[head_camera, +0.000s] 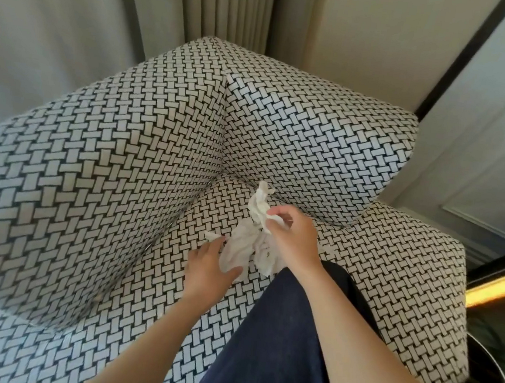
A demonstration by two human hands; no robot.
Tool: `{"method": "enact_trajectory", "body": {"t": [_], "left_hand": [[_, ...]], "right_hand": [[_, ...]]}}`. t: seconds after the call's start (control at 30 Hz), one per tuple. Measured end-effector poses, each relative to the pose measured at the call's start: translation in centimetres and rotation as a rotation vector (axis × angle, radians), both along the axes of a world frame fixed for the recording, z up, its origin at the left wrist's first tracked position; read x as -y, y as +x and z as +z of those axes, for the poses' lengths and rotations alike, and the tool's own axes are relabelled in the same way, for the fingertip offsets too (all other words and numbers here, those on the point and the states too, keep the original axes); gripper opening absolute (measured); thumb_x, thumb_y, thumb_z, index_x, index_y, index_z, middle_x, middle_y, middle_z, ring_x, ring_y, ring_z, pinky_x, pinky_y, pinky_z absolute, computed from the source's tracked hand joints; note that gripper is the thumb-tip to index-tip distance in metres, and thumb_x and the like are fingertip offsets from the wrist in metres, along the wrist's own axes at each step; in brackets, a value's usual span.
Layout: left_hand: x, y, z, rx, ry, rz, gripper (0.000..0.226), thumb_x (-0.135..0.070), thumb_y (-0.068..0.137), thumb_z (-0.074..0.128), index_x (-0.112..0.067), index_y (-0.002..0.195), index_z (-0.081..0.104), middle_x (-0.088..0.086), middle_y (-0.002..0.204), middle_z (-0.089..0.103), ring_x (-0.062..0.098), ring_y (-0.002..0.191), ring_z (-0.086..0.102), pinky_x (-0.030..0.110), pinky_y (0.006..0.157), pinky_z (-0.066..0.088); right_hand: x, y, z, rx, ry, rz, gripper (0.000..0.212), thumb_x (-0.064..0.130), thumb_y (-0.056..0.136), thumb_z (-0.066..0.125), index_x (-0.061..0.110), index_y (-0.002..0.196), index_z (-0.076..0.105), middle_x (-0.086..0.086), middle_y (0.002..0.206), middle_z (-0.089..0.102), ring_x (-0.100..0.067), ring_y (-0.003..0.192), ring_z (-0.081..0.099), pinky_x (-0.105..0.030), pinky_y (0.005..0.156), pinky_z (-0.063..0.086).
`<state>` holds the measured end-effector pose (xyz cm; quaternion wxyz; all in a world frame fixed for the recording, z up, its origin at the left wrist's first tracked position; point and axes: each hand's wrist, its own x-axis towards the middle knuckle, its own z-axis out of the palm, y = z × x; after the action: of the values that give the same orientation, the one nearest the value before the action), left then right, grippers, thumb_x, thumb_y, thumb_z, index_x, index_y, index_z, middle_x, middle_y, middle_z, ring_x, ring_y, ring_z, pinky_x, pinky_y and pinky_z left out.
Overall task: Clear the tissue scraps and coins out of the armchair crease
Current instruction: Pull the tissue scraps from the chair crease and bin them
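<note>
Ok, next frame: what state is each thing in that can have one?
left hand: holds the lower bunch of the tissue scraps.
right hand: pinches the tissue scraps near the top.
tissue scraps: crumpled, gripped by both hands.
armchair crease: no coins showing.

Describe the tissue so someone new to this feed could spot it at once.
Find the armchair in black-and-white basket weave, then its inner corner crease. Just in front, the left hand and right hand hold a crumpled white tissue, the only plain white thing on the seat.
</note>
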<state>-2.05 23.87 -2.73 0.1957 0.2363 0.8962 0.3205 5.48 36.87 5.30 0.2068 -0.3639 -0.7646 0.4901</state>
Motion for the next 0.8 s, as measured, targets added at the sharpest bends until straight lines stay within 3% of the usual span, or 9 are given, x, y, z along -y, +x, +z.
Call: {"method": "enact_trajectory", "body": {"t": [0.1,0.27,0.37,0.5,0.6,0.7,0.8], "left_hand": [[-0.5,-0.1,-0.1,-0.053,-0.035,0.022,0.049,-0.035,0.088,0.06,-0.025,0.134,0.047,-0.003,0.128,0.057,0.024,0.122,0.038,0.044,0.102,0.037],[-0.8,-0.6,0.8,-0.014,0.056,0.107,0.029,-0.024,0.092,0.057,-0.02,0.119,0.063,-0.002,0.113,0.067,0.016,0.103,0.059,0.034,0.089,0.05],[-1.0,-1.0,1.9,0.027,0.099,0.128,0.025,-0.023,0.094,0.055,-0.017,0.116,0.065,-0.001,0.113,0.067,0.015,0.097,0.061,0.03,0.082,0.052],[-1.6,-1.5,3.9,0.051,0.159,0.129,0.025,-0.021,0.093,0.056,-0.014,0.115,0.064,0.0,0.11,0.066,0.015,0.09,0.06,0.029,0.08,0.053],[-2.6,-1.6,6.1,0.026,0.185,0.11,0.027,-0.021,0.093,0.056,-0.013,0.118,0.063,0.001,0.113,0.065,0.016,0.094,0.061,0.027,0.079,0.051],[-4.4,-1.1,8.6,-0.017,0.228,0.065,0.028,-0.021,0.093,0.057,-0.013,0.119,0.062,0.0,0.115,0.065,0.009,0.089,0.056,0.02,0.077,0.047],[-7.5,0.9,11.2,0.0,0.278,-0.022,0.029,-0.022,0.093,0.058,-0.012,0.119,0.063,-0.001,0.114,0.064,0.008,0.09,0.054,0.019,0.076,0.042]], "right_hand": [[0.1,0.4,0.6,-0.081,-0.001,-0.076,0.01,0.005,0.085,0.059,0.012,0.092,0.061,0.008,0.081,0.059,-0.005,0.068,0.054,-0.009,0.054,0.04],[-0.1,1.0,0.9,-0.13,-0.012,-0.111,0.009,0.006,0.086,0.058,0.012,0.092,0.06,0.008,0.083,0.058,-0.002,0.07,0.052,-0.007,0.052,0.039],[0.0,1.4,1.1,-0.154,-0.032,-0.123,0.011,0.007,0.087,0.058,0.014,0.094,0.06,0.009,0.086,0.059,-0.006,0.075,0.056,-0.009,0.056,0.041],[0.0,2.2,1.6,-0.207,-0.095,-0.128,0.022,0.01,0.087,0.058,0.022,0.106,0.06,0.008,0.098,0.062,-0.011,0.09,0.062,-0.025,0.072,0.051],[-0.4,3.7,2.1,-0.269,-0.157,-0.128,0.027,0.011,0.089,0.057,0.022,0.114,0.061,0.011,0.102,0.063,-0.002,0.093,0.061,-0.016,0.073,0.05],[-1.8,5.9,2.7,-0.31,-0.203,-0.182,0.026,0.009,0.09,0.057,0.024,0.11,0.061,0.016,0.098,0.062,0.006,0.087,0.059,-0.007,0.067,0.046],[-4.4,10.2,3.0,-0.291,-0.246,-0.293,0.03,0.01,0.089,0.058,0.019,0.118,0.062,0.007,0.11,0.063,-0.005,0.098,0.059,-0.017,0.076,0.046]]}}
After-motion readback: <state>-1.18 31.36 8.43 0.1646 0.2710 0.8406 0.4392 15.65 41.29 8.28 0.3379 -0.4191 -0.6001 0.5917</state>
